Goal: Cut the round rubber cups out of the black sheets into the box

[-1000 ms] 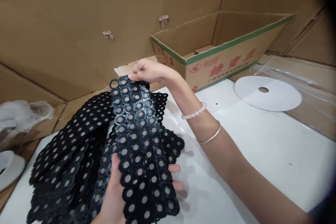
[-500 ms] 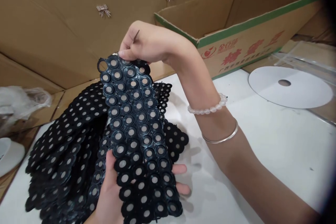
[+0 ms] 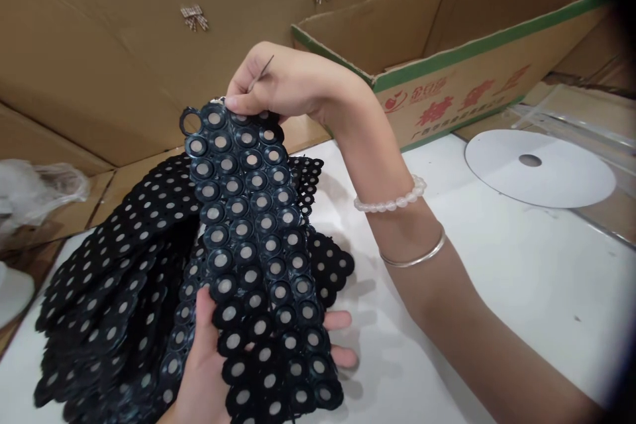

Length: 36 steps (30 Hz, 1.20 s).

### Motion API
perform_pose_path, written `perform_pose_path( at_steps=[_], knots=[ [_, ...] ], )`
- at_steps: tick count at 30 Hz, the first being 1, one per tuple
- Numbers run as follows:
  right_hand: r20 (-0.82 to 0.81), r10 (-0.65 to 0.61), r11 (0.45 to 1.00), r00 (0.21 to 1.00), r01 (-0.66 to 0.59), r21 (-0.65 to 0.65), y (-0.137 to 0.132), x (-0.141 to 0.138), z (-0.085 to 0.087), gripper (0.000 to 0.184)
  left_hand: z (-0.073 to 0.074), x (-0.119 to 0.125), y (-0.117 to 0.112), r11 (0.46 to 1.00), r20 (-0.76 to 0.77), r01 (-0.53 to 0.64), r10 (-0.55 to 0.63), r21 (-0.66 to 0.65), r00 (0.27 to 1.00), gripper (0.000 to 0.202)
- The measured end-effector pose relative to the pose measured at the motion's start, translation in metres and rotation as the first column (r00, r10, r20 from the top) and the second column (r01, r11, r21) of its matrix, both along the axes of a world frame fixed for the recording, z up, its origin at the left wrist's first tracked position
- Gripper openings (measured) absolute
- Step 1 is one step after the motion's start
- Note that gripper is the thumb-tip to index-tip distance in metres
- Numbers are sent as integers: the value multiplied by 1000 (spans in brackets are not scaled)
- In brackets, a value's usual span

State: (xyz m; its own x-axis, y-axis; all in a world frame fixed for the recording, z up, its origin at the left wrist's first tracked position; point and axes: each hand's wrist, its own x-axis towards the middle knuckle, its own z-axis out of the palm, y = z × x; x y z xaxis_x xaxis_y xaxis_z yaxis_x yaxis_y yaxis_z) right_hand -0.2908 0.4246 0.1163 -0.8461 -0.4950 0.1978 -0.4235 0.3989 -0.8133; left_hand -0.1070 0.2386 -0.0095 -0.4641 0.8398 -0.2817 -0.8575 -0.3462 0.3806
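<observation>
A long black strip of joined rings with pale round centres (image 3: 251,238) is held upright between both hands. My right hand (image 3: 283,83) pinches its top edge, fingers closed, with a thin dark sliver sticking up between them. My left hand (image 3: 211,358) supports the strip's lower end from behind, thumb on the front and fingertips showing at the right. Under and behind the strip lies a pile of similar black ring sheets (image 3: 119,285) on the white table (image 3: 497,278).
A brown cardboard box with a green rim and red print (image 3: 447,86) stands at the back right. A white disc with a centre hole (image 3: 541,169) lies by clear plastic sheeting. Cardboard walls surround the table. Crumpled clear plastic (image 3: 34,189) sits at the left.
My right hand lifted the strip's top end higher over the last second, and the strip now stands more upright. My left hand stayed under the lower end.
</observation>
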Motion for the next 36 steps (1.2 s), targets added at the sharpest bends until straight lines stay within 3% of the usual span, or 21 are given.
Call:
perform_pose_path(
  at_steps=[6,13,24,28,36],
  knots=[
    [-5,5,1000,1000,-5,24,0,-2,-2,25,1,0,0,991,-7,-40,41,124,999,131],
    [9,5,999,1000,-5,35,0,-3,-3,18,-2,4,-4,999,12,-32,31,10,999,130],
    [32,10,999,999,-11,41,-1,-1,-2,20,-4,4,-4,998,104,-60,59,12,993,126],
    [48,-2,999,999,0,38,-1,-1,-2,16,-7,3,-5,999,100,-8,3,52,995,115],
    [62,16,999,998,-18,39,0,2,-2,21,-12,0,-5,982,106,-24,5,185,994,109]
  ],
)
